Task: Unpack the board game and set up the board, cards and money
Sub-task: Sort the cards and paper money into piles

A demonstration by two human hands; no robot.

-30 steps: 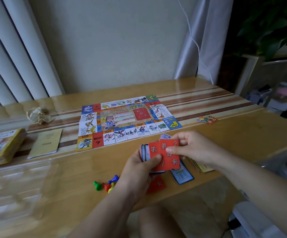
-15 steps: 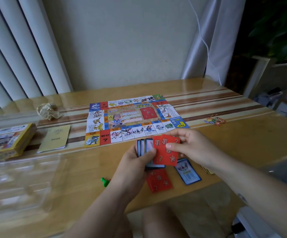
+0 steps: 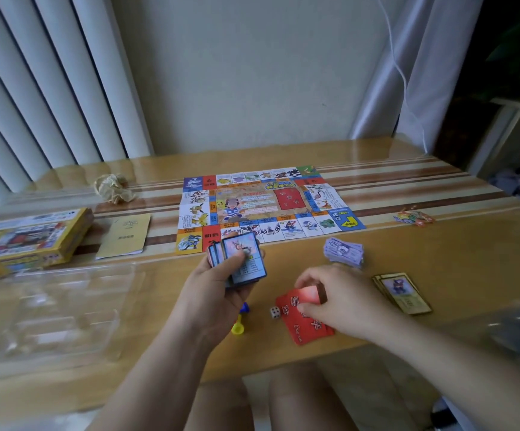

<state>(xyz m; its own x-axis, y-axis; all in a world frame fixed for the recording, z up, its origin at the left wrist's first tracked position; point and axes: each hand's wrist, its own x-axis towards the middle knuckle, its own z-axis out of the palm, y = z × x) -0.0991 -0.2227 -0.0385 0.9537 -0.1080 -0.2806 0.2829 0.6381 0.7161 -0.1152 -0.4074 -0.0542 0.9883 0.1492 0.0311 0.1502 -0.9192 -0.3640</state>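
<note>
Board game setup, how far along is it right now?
Done: the board lies unfolded, and purple money and yellow-bordered cards sit in piles. In hand: the left hand holds blue-bordered cards while the right hand lays red cards down. Left: placing the blue cards; dice and pawns lie loose.

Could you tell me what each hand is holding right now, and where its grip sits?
Left hand: blue cards, thumb across the top card. Right hand: red cards, top end, on the table.

Left hand (image 3: 218, 293) at frame centre, gripping a blue-edged card stack (image 3: 240, 259). Right hand (image 3: 342, 303) lower right of centre, pressing red cards (image 3: 302, 325) onto the table (image 3: 439, 244). Board (image 3: 265, 206) flat above.
</note>
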